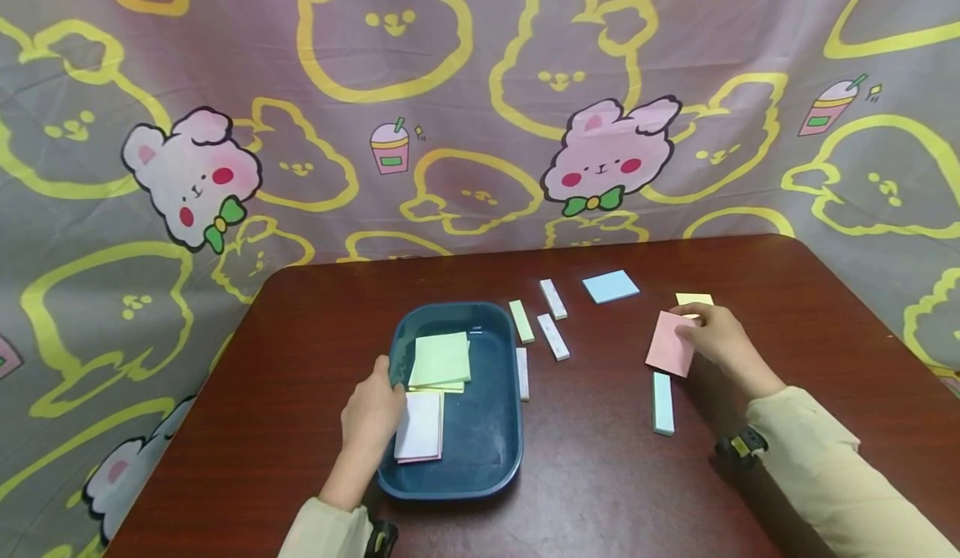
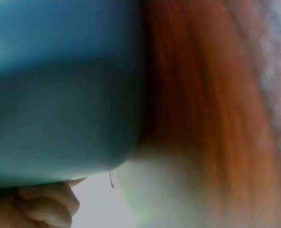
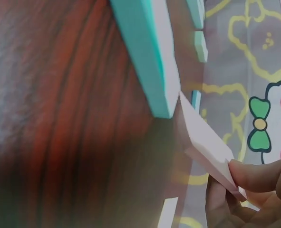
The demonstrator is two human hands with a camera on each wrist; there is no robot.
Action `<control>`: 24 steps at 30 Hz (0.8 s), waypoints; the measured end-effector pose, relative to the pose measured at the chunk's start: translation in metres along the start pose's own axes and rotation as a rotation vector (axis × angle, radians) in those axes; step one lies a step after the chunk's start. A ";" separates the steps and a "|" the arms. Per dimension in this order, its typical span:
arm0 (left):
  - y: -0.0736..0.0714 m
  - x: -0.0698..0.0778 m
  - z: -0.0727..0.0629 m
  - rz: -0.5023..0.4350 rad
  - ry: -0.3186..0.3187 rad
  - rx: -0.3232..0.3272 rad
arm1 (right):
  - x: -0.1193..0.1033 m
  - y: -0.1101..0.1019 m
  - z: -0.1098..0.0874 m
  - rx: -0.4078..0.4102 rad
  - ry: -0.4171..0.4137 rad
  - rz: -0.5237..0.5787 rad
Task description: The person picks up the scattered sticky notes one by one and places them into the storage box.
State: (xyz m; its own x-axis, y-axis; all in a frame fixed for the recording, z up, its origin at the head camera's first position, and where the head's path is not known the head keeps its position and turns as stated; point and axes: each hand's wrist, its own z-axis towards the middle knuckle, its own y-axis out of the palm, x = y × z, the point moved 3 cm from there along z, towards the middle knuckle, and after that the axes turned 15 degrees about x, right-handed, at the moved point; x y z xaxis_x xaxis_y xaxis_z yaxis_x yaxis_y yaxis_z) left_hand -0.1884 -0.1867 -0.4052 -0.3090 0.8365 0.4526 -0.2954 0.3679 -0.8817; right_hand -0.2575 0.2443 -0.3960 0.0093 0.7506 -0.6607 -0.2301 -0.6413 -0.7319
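My right hand (image 1: 723, 341) pinches a pink sticky note pad (image 1: 670, 343) by its right edge. In the right wrist view, the thumb lies on one face of the pad (image 3: 204, 137), with fingers behind it. A narrow light-blue sticky note pad (image 1: 663, 406) lies just in front, and a yellow pad (image 1: 693, 299) is partly covered by the hand. At the left, my left hand (image 1: 371, 408) grips the rim of a dark blue tray (image 1: 487, 433). Inside the tray are a light green pad (image 1: 442, 358) over yellow and a white pad (image 1: 418, 426) over pink.
Several narrow pads, among them a pale green one (image 1: 521, 321) and a white one (image 1: 553, 337), lie right of the tray. A blue pad (image 1: 611, 286) sits farther back on the brown table (image 1: 592, 475). A patterned curtain (image 1: 465, 125) hangs behind the table.
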 end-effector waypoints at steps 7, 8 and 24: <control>0.001 -0.001 0.001 0.004 0.000 -0.005 | -0.015 -0.004 0.000 0.115 -0.057 0.054; 0.001 -0.001 0.001 0.005 0.001 -0.005 | -0.017 -0.004 0.000 0.136 -0.053 0.076; 0.000 0.000 0.000 0.008 0.001 -0.001 | -0.079 0.007 -0.016 0.120 0.014 0.383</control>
State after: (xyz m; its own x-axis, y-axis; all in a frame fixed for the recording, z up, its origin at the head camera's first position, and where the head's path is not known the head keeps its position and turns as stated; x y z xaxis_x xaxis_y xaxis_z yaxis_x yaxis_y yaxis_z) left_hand -0.1883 -0.1867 -0.4056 -0.3102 0.8400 0.4453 -0.2920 0.3615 -0.8854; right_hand -0.2447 0.1780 -0.3510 -0.0862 0.4585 -0.8845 -0.3314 -0.8505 -0.4085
